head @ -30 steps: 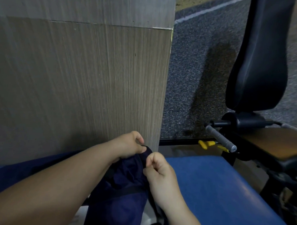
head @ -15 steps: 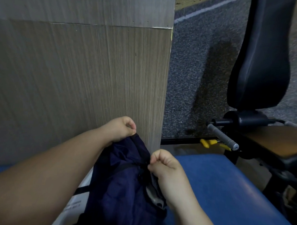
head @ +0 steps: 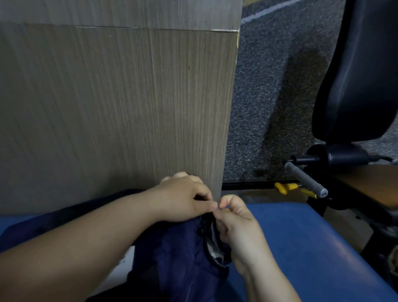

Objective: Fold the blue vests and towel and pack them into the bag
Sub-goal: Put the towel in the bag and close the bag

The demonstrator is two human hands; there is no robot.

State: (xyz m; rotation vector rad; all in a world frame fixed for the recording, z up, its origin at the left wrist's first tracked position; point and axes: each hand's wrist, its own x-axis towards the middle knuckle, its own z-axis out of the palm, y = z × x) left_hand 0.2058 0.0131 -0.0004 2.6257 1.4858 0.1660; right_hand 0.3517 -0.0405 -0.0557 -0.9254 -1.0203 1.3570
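Bag (head: 177,259), navy, on blue padded bench (head: 303,246), top edge pinched by my left hand (head: 182,198) and right hand (head: 234,218) close together; wood-grain panel (head: 104,101) behind, grey carpet (head: 264,85) and black seat (head: 361,78) rightward.

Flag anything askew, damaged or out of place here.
Nothing stands out. The left hand and right hand both pinch the top edge of the dark navy fabric bag, which sits on the blue padded bench.
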